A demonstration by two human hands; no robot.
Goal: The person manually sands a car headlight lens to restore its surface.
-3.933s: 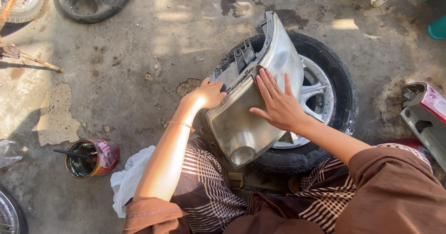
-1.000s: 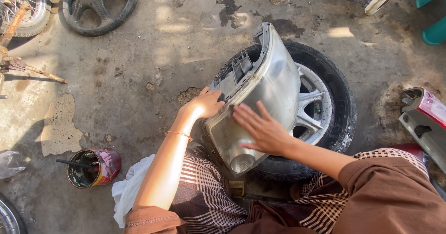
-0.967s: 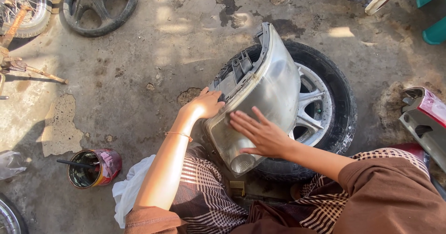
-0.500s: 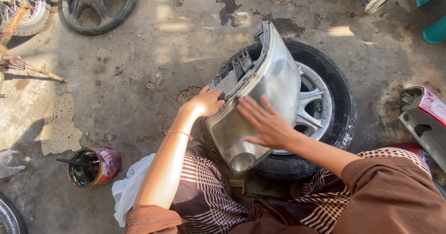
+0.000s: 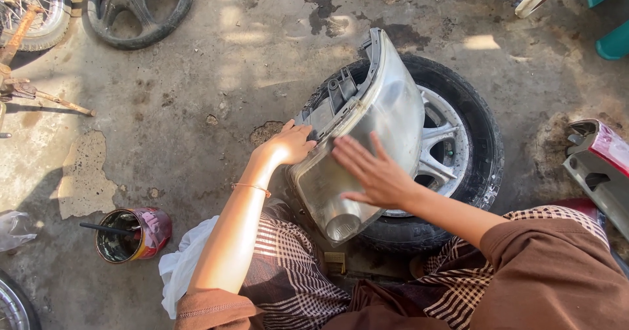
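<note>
from the head view, a person sits low on the concrete floor (image 5: 196, 94) with a car headlight (image 5: 367, 140) propped on edge against a wheel and tyre (image 5: 458, 153) lying flat in front of their knees. the left hand (image 5: 288, 145) curls its fingers around the dark housing at the lamp's left edge, steadying it. the right hand (image 5: 373, 173) lies flat on the cloudy lens, fingers spread wide, palm pressed to the plastic near its lower half; it grips nothing that i can see. to me this looks like the rubbing stage, working the lens surface by hand, and whether anything sits under the palm i cannot tell. the next stroke would call for steady pressure across the lens while the left hand keeps the lamp from slipping off the tyre. near the floor's lower left, a paint tin (image 5: 131, 235) with a stick in it stands beside a white cloth (image 5: 180, 264), well apart from both hands.
</note>
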